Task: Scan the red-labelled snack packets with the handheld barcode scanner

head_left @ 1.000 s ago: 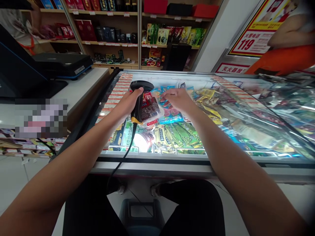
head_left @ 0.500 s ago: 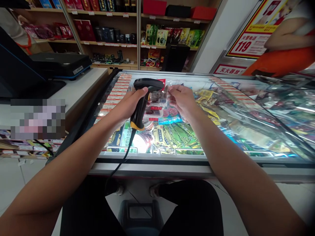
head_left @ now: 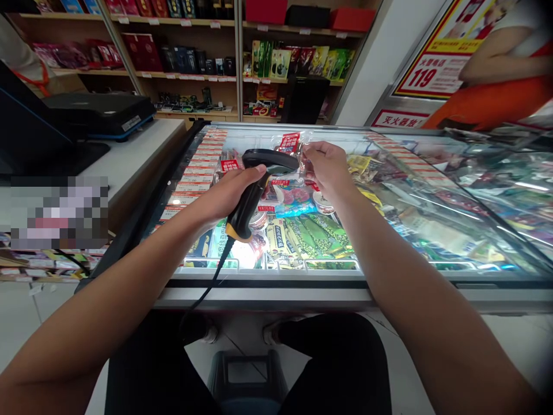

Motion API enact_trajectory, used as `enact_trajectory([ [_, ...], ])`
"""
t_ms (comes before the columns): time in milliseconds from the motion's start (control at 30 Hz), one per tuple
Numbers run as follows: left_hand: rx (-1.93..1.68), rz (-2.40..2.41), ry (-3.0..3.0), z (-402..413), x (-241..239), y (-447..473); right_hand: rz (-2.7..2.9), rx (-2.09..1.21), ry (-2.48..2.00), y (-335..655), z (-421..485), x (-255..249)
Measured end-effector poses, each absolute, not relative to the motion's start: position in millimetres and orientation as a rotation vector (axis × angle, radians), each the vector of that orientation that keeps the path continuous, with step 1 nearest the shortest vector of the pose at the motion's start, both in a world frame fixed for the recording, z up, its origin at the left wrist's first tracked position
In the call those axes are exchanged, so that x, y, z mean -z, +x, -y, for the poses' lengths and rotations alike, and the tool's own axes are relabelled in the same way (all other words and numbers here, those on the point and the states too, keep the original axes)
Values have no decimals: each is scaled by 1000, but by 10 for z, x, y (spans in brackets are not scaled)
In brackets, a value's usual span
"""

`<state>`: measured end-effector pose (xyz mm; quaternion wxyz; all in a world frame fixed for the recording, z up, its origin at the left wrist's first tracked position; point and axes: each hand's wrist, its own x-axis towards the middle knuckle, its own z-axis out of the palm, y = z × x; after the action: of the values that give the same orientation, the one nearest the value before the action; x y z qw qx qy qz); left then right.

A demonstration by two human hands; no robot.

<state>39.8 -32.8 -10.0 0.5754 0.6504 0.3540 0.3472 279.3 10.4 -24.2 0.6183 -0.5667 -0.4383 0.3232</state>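
Note:
My left hand (head_left: 228, 193) is wrapped round the grip of a black barcode scanner (head_left: 254, 187) with a yellow base and a black cable hanging down. The scanner's head points right, at a clear snack packet with a red label (head_left: 290, 144). My right hand (head_left: 326, 164) pinches that packet and holds it up above the glass lid of the chest freezer (head_left: 276, 282). Under the glass lie green and blue frozen-food packets (head_left: 315, 233).
A white counter (head_left: 133, 155) at the left carries a black monitor and a flat black device (head_left: 99, 112). Shelves of boxed goods (head_left: 207, 57) stand behind the freezer. A person in an orange apron (head_left: 496, 98) stands at the far right. A dark stool (head_left: 248, 377) is between my legs.
My right hand has lifted the snack packet off the freezer lid and raised it. My left hand has tilted the scanner so that its head points at the packet.

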Motion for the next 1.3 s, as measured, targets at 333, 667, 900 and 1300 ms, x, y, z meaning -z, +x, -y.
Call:
enact_trajectory([
  [333,-935,-973,1487,269,87,425,1110,-475,-1381,3157,-210,275],
  [667,-978,-1027,1419,136,184,402,1169,-122,-1915,3663,-347,434],
  [900,-992,-1061,1409,40,289,379,1540,-626,-1652,2902,44,136],
  [1300,-961,-1012,1387,101,247,409,1304,-1074,-1438,2531,61,329],
])
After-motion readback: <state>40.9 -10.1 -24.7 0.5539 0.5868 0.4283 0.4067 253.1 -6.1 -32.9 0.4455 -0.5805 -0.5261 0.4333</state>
